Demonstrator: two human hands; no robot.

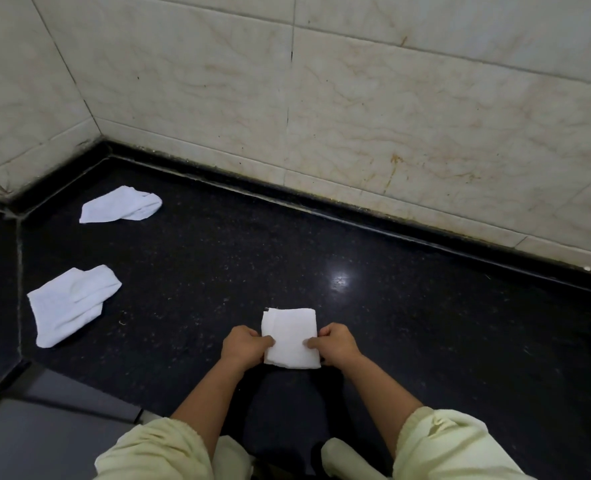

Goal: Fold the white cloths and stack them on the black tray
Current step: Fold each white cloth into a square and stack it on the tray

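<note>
**A:** so where's this at? The folded cloth [291, 337] lies flat on the black counter [218, 265] right in front of the person, a small neat rectangle. The left hand [244, 342] pinches its left edge and the right hand [337, 344] pinches the right edge, thumbs on top and fingers curled in at the sides.

**B:** looks to me like the tail end of folding that one — either one more fold or just squaring it up. Two more to go: a second cloth [69, 303] lies rumpled at the near left, and a third cloth [121, 209] sits further back by the corner of the tiled wall [356, 116]. Both are well apart from the hands.

**A:** and the black tray?

**B:** can't see it anywhere in view, so nothing's stacked as far as I can tell. Next move, I'd guess: hold both pinches so the layers don't slide open, lift, carry it to wherever the tray is — then reach left for the near one. The pale yellow sleeves [155, 452] are pushed up, so nothing should drag.
</note>
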